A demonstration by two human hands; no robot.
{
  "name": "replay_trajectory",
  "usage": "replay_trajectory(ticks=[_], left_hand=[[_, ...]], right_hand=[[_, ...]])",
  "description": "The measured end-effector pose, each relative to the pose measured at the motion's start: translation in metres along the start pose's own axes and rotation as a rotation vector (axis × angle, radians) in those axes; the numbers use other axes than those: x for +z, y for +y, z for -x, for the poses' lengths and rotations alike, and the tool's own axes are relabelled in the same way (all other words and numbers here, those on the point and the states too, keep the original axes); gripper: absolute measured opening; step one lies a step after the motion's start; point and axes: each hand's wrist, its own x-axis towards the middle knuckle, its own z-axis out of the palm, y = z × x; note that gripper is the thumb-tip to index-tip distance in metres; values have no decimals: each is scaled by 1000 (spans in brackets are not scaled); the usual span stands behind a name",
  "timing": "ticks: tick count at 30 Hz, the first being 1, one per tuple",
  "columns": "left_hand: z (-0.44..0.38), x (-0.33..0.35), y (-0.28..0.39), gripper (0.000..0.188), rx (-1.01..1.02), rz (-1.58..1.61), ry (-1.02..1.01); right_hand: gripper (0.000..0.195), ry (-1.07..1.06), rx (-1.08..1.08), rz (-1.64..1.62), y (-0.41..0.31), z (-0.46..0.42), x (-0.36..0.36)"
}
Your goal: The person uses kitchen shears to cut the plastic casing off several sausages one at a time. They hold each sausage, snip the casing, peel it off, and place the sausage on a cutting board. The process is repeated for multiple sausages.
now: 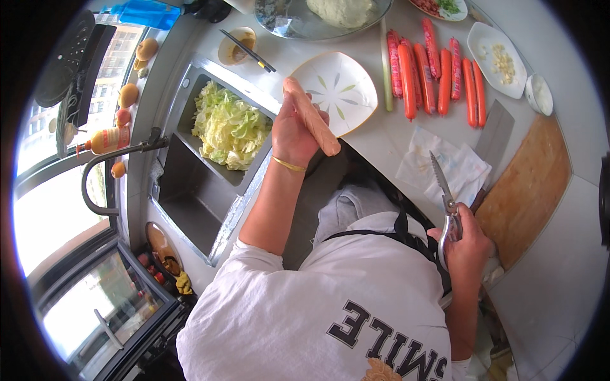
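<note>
My left hand [296,131] holds a peeled sausage [312,115] with a scored surface, tilted over the near left edge of a white plate [358,90] with a leaf pattern. In my right hand [466,238] is a pair of kitchen scissors [446,195], gripped by the handles, with the serrated blade pointing away from me. The blades look closed. Beneath their tip lies crumpled white paper [424,155] on the counter. Several sausages in red wrappers [427,78] lie beyond the paper, next to a pale green stalk [386,66].
A sink [190,190] at left holds a basin [186,116] of torn lettuce [228,126]. Chopsticks [248,51] rest across a small bowl [224,47]. A glass bowl of dough [340,12] stands behind. At right are a cleaver [495,131], a wooden board [529,190] and a dish of chopped garlic [517,78].
</note>
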Motion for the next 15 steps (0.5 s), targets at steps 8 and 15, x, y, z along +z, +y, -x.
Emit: replay_trajectory(ticks=[8,15], left_hand=[[-4,-1,-2,29,-332,231,-84],[-21,-6,-5,29,-66,-340,105]], right_hand=[[74,-13,22,-53,7,-1,15],[74,-29,86,-100,18,3,24]])
